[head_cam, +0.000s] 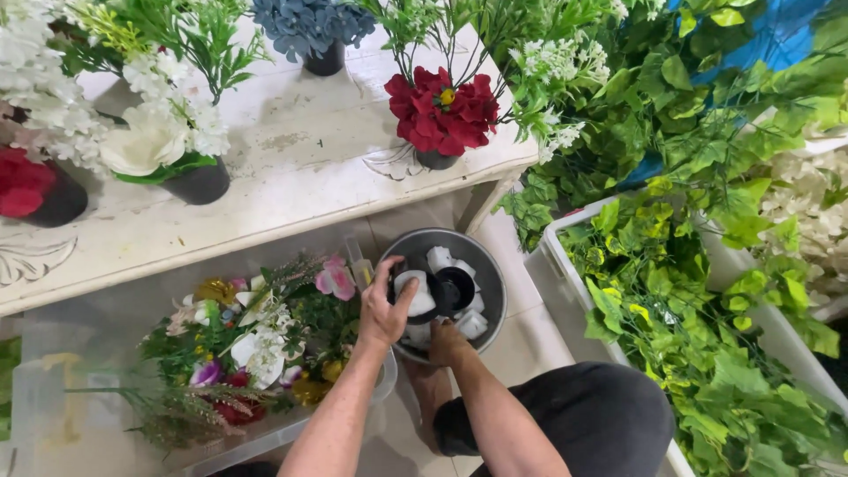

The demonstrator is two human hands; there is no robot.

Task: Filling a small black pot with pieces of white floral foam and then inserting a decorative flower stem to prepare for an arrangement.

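Note:
A metal bucket (488, 261) sits on the tiled floor below the table edge, with white stones and small black pots inside. My left hand (385, 309) reaches over its left rim and grips a white stone (417, 295) at the edge of a black pot (456, 288). My right hand (446, 344) is at the near inside of the bucket, fingers tucked under the stones; whether it holds anything is hidden.
A clear plastic bin (53, 389) of mixed artificial flowers lies left of the bucket. A worn white table (300, 159) above holds potted flowers, a red one (442, 110) nearest. White crates (556, 256) of green leafy vines fill the right side.

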